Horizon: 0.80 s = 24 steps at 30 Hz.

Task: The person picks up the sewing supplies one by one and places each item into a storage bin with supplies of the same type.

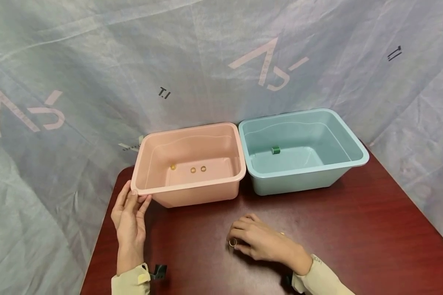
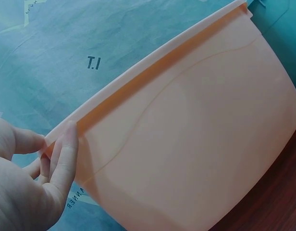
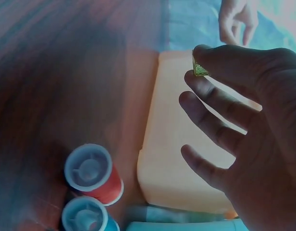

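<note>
Your left hand (image 1: 128,219) rests against the near left corner of the pink tub (image 1: 192,192), fingers straight on its rim. Your right hand (image 1: 260,239) hovers low over the dark red table (image 1: 354,229), near the tubs, pinching a small gold ring (image 1: 232,242) at the fingertips. Three gold rings (image 1: 192,169) lie inside the pink tub; a green spool (image 1: 275,150) lies in the blue tub (image 1: 299,180) to its right.
</note>
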Available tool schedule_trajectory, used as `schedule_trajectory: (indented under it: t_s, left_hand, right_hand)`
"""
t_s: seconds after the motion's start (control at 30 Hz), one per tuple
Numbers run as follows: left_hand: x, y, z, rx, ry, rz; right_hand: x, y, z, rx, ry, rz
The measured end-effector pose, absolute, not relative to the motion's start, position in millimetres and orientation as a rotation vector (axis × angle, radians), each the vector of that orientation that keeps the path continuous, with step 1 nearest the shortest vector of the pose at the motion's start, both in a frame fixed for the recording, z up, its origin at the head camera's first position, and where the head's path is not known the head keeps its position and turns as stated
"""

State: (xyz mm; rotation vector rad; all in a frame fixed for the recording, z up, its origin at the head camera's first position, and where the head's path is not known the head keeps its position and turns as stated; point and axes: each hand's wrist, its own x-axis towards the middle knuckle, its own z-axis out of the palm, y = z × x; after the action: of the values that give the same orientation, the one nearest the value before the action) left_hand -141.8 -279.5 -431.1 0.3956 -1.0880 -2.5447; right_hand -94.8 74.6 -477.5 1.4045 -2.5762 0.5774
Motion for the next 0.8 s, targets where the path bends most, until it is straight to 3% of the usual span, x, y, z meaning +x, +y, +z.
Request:
schedule_trajectory:
  t_s: [0.8]
  left_hand:
    - [-142.2,-277.3,-442.6,0.375,-1.101,-2.516]
  right_hand:
    - [-109.3,78.6,-460.0,1.366,-2.538,0.631]
